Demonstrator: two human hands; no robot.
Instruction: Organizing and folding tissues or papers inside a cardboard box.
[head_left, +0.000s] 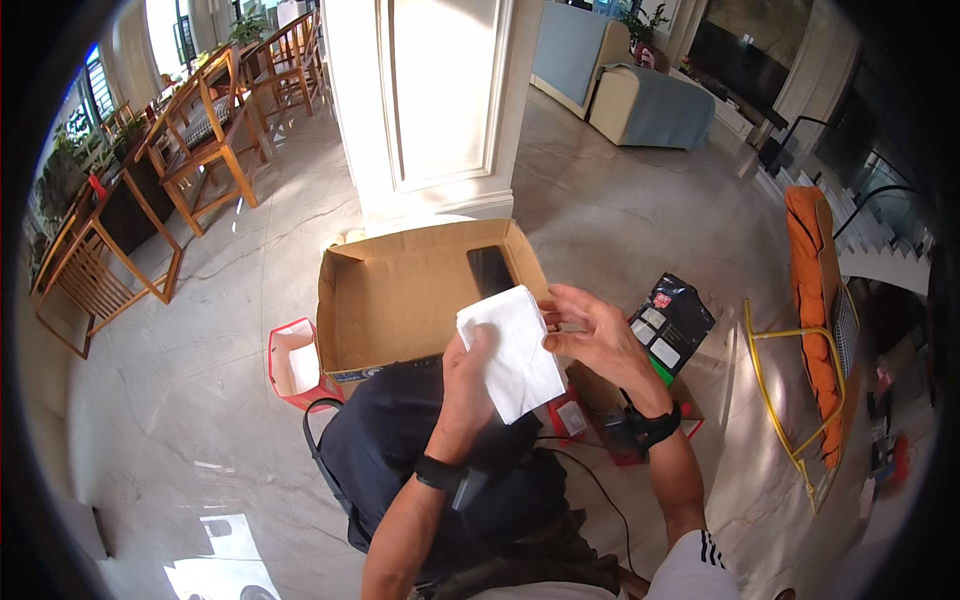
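A folded stack of white tissue paper is in my left hand, with the thumb across its face. My right hand is at the stack's right edge, its thumb and fingers apart. Some of its fingertips meet or pass behind that edge; I cannot tell which. Beyond both hands is a shallow open cardboard box. A dark smartphone lies inside it towards the right, partly covered by the tissue in this view. Below my hands is a dark navy backpack or cloth bundle.
A red paper box with a pale inside stands left of the cardboard box. At right are a black printed package and a cable. A yellow-framed chair with orange padding is farther right. A white pillar rises ahead.
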